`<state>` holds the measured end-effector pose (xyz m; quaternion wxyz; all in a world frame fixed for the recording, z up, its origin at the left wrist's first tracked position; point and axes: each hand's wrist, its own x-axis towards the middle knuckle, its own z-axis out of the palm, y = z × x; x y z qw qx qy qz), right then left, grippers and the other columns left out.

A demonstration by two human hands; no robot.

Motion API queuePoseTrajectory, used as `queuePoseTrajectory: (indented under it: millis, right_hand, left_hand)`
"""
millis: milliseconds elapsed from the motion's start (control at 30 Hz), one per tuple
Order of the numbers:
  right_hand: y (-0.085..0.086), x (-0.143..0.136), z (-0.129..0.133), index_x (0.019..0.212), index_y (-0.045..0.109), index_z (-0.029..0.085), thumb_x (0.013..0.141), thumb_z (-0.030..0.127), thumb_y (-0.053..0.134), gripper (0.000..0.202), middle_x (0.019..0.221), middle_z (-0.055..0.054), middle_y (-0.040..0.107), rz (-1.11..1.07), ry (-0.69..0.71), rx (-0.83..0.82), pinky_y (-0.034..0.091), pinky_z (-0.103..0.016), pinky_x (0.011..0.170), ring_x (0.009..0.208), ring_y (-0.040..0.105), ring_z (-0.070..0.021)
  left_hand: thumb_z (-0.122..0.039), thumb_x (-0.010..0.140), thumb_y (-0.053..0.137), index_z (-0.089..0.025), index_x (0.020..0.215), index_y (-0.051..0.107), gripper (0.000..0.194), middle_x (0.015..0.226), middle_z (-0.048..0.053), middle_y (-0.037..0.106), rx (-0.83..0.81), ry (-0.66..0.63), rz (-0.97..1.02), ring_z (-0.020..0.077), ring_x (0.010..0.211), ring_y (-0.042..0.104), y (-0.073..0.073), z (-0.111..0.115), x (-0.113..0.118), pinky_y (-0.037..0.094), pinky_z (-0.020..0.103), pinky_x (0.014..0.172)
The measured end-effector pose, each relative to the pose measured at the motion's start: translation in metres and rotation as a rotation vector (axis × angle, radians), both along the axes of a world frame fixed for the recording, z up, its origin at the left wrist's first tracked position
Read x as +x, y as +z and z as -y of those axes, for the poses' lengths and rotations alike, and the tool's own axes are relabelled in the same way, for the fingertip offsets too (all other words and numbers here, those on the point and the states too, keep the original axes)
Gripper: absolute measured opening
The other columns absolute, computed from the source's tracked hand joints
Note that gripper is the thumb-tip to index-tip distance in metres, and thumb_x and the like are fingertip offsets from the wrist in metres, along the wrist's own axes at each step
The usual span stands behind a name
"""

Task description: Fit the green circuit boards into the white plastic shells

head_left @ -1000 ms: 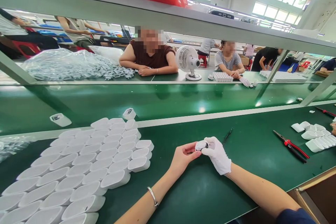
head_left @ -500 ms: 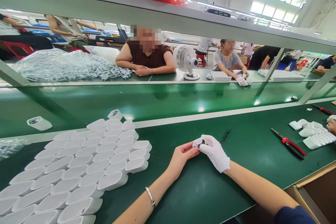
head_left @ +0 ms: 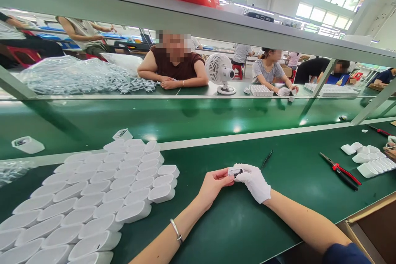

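Between my two hands is a small white housing [head_left: 235, 172] with dark parts inside, held above the green table. My bare left hand [head_left: 214, 185] pinches its left side between thumb and fingers. On its right side, my right hand [head_left: 254, 182], in a white glove, grips it with closed fingers. Just behind the gloved hand lies a thin black tool [head_left: 267, 159]. Many white oval housings [head_left: 118, 184] stand packed in rows on the table to the left of my hands.
Red-and-black pliers [head_left: 340, 170] lie to the right, near more white pieces [head_left: 369, 157] and a co-worker's hand. Two housings [head_left: 28, 144] are on the green belt. A shelf [head_left: 198, 18] spans overhead. Behind are a fan [head_left: 220, 72] and seated people.
The housings on the belt have moved left. My hands hold the same piece, tilted slightly differently. Across the belt, a co-worker's hands have shifted.
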<state>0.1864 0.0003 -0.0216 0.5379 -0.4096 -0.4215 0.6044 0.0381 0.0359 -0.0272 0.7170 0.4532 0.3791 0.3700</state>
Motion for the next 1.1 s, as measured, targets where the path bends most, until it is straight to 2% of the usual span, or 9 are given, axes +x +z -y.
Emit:
queuePoseTrajectory:
  millis: [100,233,367,467,567,733,833,933,1100]
  right_hand:
    - [0.005,0.0,0.0,0.082,0.07,0.016,0.063,0.025,0.068,0.02,0.08,-0.001,0.067,0.045,0.016,0.027,0.046,-0.029,0.077,0.079,0.059,-0.0161]
    - [0.014,0.018,-0.008,0.089,0.07,0.016,0.066,0.039,0.067,0.032,0.08,-0.003,0.068,0.396,0.01,-0.078,0.05,-0.029,0.067,0.071,0.062,-0.0167]
    - [0.017,0.054,-0.018,0.079,0.068,0.015,0.077,0.048,0.053,0.036,0.076,-0.008,0.065,0.653,-0.295,-0.155,0.046,-0.03,0.059,0.067,0.062,-0.0189]
    - [0.012,0.079,-0.023,0.056,0.057,0.017,0.065,0.035,0.067,0.023,0.066,-0.009,0.059,0.792,-0.51,-0.243,0.043,-0.037,0.067,0.081,0.061,-0.0285]
    - [0.004,0.091,-0.026,0.06,0.056,0.018,0.055,0.019,0.071,0.015,0.063,-0.007,0.057,0.826,-0.599,-0.297,0.041,-0.043,0.074,0.087,0.059,-0.0327]
    - [0.006,0.088,-0.026,0.083,0.064,0.016,0.053,0.01,0.068,0.031,0.057,0.0,0.056,0.625,-0.531,-0.301,0.046,-0.036,0.068,0.069,0.061,-0.0221]
    - [0.016,0.076,-0.024,0.09,0.066,0.014,0.059,0.019,0.069,0.032,0.06,0.0,0.058,0.385,-0.435,-0.252,0.049,-0.03,0.06,0.059,0.06,-0.0162]
    - [0.023,0.059,-0.02,0.094,0.066,0.015,0.066,0.033,0.069,0.034,0.072,-0.001,0.062,0.147,-0.41,-0.16,0.052,-0.025,0.064,0.067,0.062,-0.0129]
    - [0.017,0.033,-0.013,0.086,0.066,0.014,0.055,0.039,0.081,0.043,0.077,-0.003,0.066,-0.092,-0.461,-0.087,0.054,-0.024,0.066,0.072,0.066,-0.0147]
  left_hand:
    - [-0.03,0.053,0.08,-0.013,0.087,0.075,0.038,0.079,0.008,0.073,-0.021,0.005,0.007,0.0194,0.071,0.064,0.0,0.0,0.0,0.053,0.031,0.071]
    - [-0.031,0.058,0.079,-0.011,0.08,0.074,0.03,0.071,0.007,0.072,-0.079,0.078,0.01,0.0138,0.061,0.062,-0.005,-0.002,0.001,0.053,0.028,0.068]
    - [-0.032,0.063,0.077,-0.009,0.077,0.072,0.027,0.071,0.008,0.07,-0.134,0.179,0.004,0.0119,0.059,0.061,-0.009,-0.004,0.001,0.054,0.026,0.065]
    - [-0.034,0.064,0.076,-0.006,0.075,0.071,0.03,0.069,0.01,0.07,-0.146,0.212,0.004,0.0119,0.056,0.061,-0.009,-0.004,0.0,0.053,0.025,0.06]
    - [-0.035,0.064,0.076,-0.006,0.076,0.071,0.032,0.068,0.01,0.07,-0.14,0.228,0.01,0.0119,0.055,0.06,-0.007,-0.002,0.001,0.053,0.025,0.06]
    - [-0.036,0.065,0.076,-0.005,0.08,0.07,0.034,0.069,0.009,0.07,-0.14,0.243,0.012,0.0115,0.056,0.06,-0.008,-0.001,0.002,0.053,0.025,0.061]
    - [-0.035,0.064,0.076,-0.005,0.082,0.07,0.035,0.07,0.009,0.069,-0.142,0.249,0.009,0.0113,0.057,0.06,-0.01,-0.001,0.002,0.054,0.024,0.062]
    - [-0.034,0.063,0.077,-0.005,0.083,0.07,0.036,0.072,0.009,0.069,-0.143,0.262,0.009,0.0111,0.059,0.06,-0.009,-0.002,0.003,0.054,0.024,0.063]
    - [-0.037,0.061,0.079,-0.005,0.084,0.07,0.04,0.076,0.011,0.07,-0.132,0.262,0.011,0.0117,0.062,0.06,-0.007,-0.002,0.004,0.055,0.024,0.066]
